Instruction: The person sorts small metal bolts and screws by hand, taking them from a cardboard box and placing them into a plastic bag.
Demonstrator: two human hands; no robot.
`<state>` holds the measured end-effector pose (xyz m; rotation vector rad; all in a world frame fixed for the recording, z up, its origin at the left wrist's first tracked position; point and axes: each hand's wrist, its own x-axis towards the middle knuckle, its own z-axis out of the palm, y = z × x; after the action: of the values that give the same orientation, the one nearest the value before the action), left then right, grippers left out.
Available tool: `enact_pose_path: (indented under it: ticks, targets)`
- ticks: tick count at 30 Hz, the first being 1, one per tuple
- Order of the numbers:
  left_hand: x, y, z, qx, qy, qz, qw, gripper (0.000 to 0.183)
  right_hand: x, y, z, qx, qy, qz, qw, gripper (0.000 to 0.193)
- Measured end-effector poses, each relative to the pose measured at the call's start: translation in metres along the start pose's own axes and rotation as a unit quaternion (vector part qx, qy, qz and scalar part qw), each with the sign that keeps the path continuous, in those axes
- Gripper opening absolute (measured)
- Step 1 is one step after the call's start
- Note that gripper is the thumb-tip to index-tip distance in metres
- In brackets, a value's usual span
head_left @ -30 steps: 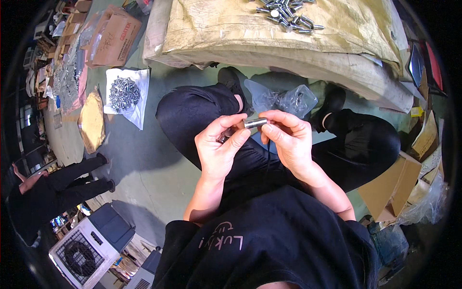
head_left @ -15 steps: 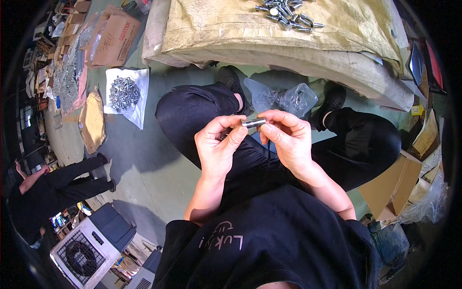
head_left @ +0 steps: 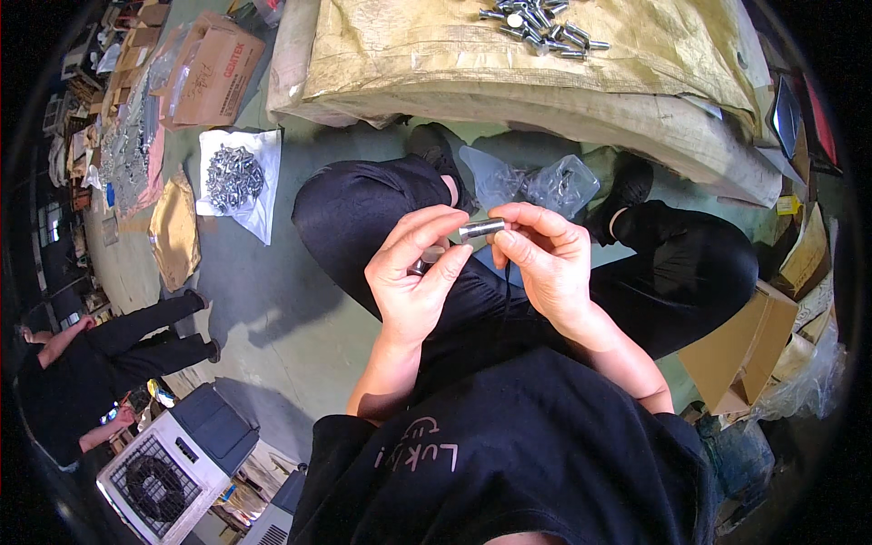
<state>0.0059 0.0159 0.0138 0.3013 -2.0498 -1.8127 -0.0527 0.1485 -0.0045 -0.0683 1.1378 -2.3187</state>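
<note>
Above my lap, my right hand (head_left: 547, 268) pinches a short shiny metal pin (head_left: 481, 229) between thumb and fingers, near the pin's right end. My left hand (head_left: 409, 272) is beside the pin's left end, its index fingertip very close to it; I cannot tell whether they touch. A second metal piece (head_left: 431, 258), with a round end, is tucked inside the curled fingers of my left hand and mostly hidden. Similar headed metal pins (head_left: 545, 27) lie in a loose pile on the cloth-covered surface (head_left: 391, 68) ahead of me.
Clear plastic bags (head_left: 554, 186) with metal parts lie on the floor between my feet. To the left are a white bag (head_left: 238, 136) heaped with small metal parts, a cardboard box (head_left: 213, 73) and a fan unit (head_left: 156, 481). Another person (head_left: 100, 363) stands there. An open carton (head_left: 740, 350) is at right.
My left thumb and fingers have parted, exposing the metal piece inside that hand. The pin in my right hand has tilted, its right end slightly higher. The other person's arms have moved.
</note>
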Motion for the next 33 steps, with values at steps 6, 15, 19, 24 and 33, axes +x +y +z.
enact_pose_path:
  ticks: [6,15,19,24,33]
  targets:
    - [-0.0054,-0.0004,-0.0022,-0.176,0.014,-0.168,0.970,0.030,-0.0009,-0.0001,-0.0007,-0.031,-0.015,-0.035,0.999,0.020]
    - [-0.0008,0.0011,0.0000,-0.094,0.001,-0.082,0.992,0.027,0.0000,-0.0017,0.0000,-0.037,-0.011,-0.035,0.999,0.020]
    - [0.0007,0.0017,0.0023,-0.031,0.003,-0.025,0.999,0.026,0.0003,-0.0012,0.0001,-0.017,-0.014,-0.030,0.999,0.021]
    - [-0.0051,0.0046,0.0034,-0.112,0.010,-0.111,0.987,0.025,0.0012,0.0018,0.0026,-0.024,-0.018,0.019,0.999,0.021]
    - [-0.0048,0.0000,0.0017,-0.270,0.019,-0.228,0.935,0.018,0.0022,0.0023,0.0017,-0.054,-0.033,0.024,0.998,0.019]
